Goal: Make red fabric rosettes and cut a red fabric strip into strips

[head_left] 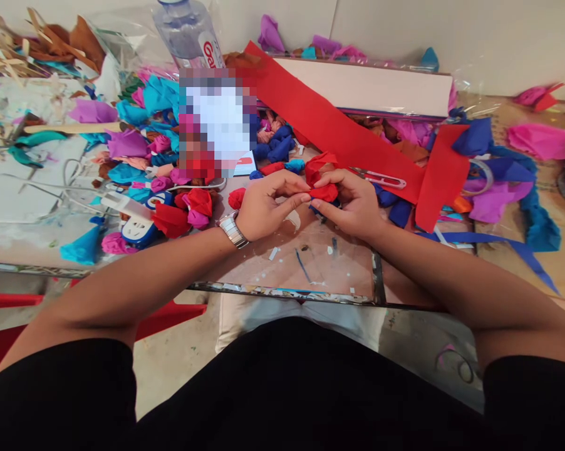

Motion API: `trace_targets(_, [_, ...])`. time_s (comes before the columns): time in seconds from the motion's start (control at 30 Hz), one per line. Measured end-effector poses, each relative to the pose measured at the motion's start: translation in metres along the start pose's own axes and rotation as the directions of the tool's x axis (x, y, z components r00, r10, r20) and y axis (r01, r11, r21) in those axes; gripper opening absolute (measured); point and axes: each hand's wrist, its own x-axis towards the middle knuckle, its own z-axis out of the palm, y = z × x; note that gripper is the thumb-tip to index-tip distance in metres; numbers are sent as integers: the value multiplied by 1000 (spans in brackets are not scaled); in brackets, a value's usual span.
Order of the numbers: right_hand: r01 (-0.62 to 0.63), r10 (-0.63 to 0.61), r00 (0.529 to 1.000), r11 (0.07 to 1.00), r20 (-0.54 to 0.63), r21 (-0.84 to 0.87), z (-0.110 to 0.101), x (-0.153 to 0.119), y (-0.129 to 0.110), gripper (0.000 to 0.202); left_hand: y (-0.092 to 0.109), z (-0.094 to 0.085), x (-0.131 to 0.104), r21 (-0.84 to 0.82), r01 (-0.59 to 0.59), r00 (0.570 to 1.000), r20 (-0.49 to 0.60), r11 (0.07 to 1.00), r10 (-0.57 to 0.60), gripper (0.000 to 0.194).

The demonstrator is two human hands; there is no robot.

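Observation:
Between my two hands is a bunched piece of red crepe paper (324, 192), pinched at its edges over the middle of the table. My left hand (266, 207), with a metal watch at the wrist, grips it between thumb and forefinger. From the other side, my right hand (356, 202) pinches the same piece with thumb and forefinger. More red crepe paper (321, 164) stands up just behind the fingertips, and I cannot tell whether it is the same piece. A pink-handled cutter knife (386, 180) lies beyond my right hand on a long red paper strip (339, 128).
Crepe paper flowers (127, 144) in several colours crowd the left and back. A power strip (141, 228) with cables, green-handled pliers (42, 139), a bottle (191, 37) and a partly blurred phone (221, 119) are at left. A tape roll (485, 178) lies at right.

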Motion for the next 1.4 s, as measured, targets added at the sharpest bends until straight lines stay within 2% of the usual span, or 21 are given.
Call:
trace_targets(0.3, [-2, 2, 1000, 1000, -8, -22, 0, 1, -3, 33, -1, 0, -1, 0, 52, 999, 15, 999, -52, 40])
trace_targets(0.53, [-24, 23, 999, 999, -25, -29, 1, 1, -4, 39, -1, -2, 0, 90, 59, 998, 24, 994, -61, 40])
trace_targets(0.73, [16, -16, 1000, 1000, 8, -22, 1, 2, -3, 35, 0, -1, 0, 74, 47, 999, 22, 996, -49, 40])
trace_targets(1.07, [-28, 28, 999, 1000, -42, -12, 2, 1, -5, 34, 1, -1, 2, 63, 56, 998, 11, 996, -56, 41])
trace_targets(1.3, [-20, 21, 1000, 1000, -6, 5, 1, 1, 0, 43, 2, -1, 2, 44, 82, 997, 3, 996, -83, 40])
trace_targets(1.4, [-16, 16, 1000, 1000, -13, -18, 1, 0, 1, 38, 2, -1, 1, 37, 85, 996, 4, 996, -85, 40])
